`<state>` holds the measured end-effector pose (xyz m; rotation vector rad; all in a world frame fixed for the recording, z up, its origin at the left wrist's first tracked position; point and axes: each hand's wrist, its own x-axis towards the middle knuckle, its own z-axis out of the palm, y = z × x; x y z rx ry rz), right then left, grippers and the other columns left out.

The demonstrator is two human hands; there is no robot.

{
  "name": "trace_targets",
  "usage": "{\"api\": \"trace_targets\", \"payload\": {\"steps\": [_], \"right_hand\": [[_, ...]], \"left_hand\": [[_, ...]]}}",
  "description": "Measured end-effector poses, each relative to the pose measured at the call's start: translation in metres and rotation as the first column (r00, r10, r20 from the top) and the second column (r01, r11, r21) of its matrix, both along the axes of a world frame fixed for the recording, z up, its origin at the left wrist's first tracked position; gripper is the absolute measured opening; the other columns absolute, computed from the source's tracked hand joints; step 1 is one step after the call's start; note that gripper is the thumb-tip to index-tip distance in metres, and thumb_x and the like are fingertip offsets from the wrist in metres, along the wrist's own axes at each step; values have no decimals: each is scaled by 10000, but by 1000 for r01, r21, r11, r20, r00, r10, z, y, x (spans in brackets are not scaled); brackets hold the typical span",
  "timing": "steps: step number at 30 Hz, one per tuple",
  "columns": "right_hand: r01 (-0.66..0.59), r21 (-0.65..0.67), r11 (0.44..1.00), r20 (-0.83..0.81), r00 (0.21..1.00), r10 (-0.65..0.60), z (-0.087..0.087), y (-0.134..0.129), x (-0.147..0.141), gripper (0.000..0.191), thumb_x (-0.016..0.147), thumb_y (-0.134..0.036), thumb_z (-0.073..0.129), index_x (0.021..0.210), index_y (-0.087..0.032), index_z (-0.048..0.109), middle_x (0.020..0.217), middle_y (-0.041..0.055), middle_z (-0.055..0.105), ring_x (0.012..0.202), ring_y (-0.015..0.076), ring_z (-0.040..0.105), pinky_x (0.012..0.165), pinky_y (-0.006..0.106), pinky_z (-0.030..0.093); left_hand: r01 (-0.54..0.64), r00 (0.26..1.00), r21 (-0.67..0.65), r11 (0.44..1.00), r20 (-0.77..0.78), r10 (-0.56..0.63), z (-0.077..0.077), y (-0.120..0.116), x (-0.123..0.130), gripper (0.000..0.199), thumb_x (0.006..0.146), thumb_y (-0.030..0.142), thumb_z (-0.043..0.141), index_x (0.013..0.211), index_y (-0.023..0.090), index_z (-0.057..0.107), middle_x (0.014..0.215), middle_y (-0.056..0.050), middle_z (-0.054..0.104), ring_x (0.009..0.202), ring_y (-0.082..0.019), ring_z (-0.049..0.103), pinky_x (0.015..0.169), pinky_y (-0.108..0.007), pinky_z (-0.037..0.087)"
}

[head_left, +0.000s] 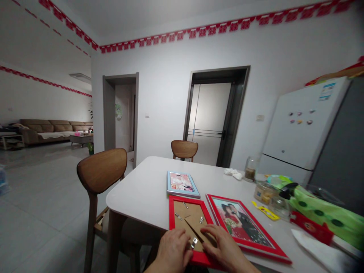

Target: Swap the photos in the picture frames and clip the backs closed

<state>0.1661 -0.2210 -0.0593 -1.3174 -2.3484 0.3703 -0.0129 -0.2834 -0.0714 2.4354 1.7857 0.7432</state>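
Note:
A red photo frame lies face down at the table's near edge, its brown backing board showing. Small metal clips sit around the board, and a dark slanting line crosses its middle, perhaps the stand's edge. My left hand is curled over the frame's lower left side, fingertips beside the nearest clip. On the lower right of the backing rests my right hand, with thumb and forefinger apart. Right of it, a larger red-framed wedding photo lies face up. Beyond is a light blue framed photo.
The white table holds crumpled tissue, a glass jar, a yellow packet, a clear container and a green bag on the right. Wooden chairs stand left and behind. A white fridge is at right.

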Motion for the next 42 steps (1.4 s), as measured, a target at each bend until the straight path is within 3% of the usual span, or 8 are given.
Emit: {"api": "trace_targets", "payload": {"steps": [4,7,11,17,27,31,35,42], "right_hand": [[7,82,997,32,999,-10,-11,5,-9,275,663,-262,474,887,-208,625,997,76,592,945,210,509,825,311,371],[-1,118,993,72,997,-7,-14,3,-9,264,697,-303,469,893,-223,627,1019,77,577,952,214,502,818,319,371],[-43,145,988,113,993,26,-12,-8,-8,321,759,-381,408,983,-248,595,1095,84,539,997,222,477,849,346,347],[-222,100,970,190,961,200,-5,-27,-15,347,779,-464,369,1076,-368,519,1256,35,427,1142,249,350,908,417,268],[-373,54,926,172,917,359,-1,-25,-9,386,706,-455,497,1068,-328,539,1239,45,438,1130,263,355,915,407,276],[-220,94,971,83,974,213,-9,-8,-6,429,785,-419,371,1178,-268,452,1236,76,437,1130,226,371,929,372,281],[16,168,986,125,991,-38,-8,15,-11,336,793,-300,338,1029,-213,561,1084,90,516,1003,203,458,844,332,345],[50,216,975,151,985,-84,-5,29,-19,249,776,-235,348,723,-174,584,864,75,538,838,177,481,769,284,353]], "left_hand": [[59,993,-53,997,106,-54,-9,-1,-14,325,665,305,622,969,213,549,1134,-48,534,1020,-218,483,937,-372,306],[130,988,-90,987,93,-121,-5,-5,-21,319,646,303,642,937,219,541,1152,-25,522,1043,-208,465,932,-362,305],[118,992,-108,987,67,-111,2,-10,-25,292,662,249,630,934,213,528,1139,-20,531,1044,-194,461,916,-339,320],[108,991,-116,987,95,-97,0,-11,-31,314,691,269,608,985,205,518,1157,-31,518,1067,-173,446,941,-283,303],[81,992,-198,977,111,-60,14,-16,-31,291,668,230,585,956,216,542,1174,-23,515,1101,-186,431,946,-284,310],[70,993,-220,973,111,-46,8,-12,-33,343,636,220,605,973,219,541,1206,-24,489,1126,-186,407,955,-278,298],[65,991,-190,980,126,-42,1,-9,-34,377,631,241,615,997,215,530,1192,-31,499,1104,-175,427,945,-261,304],[43,995,-148,988,96,-28,1,-8,-30,410,635,288,624,1013,183,508,1098,-55,547,1002,-197,491,892,-273,349]]}}
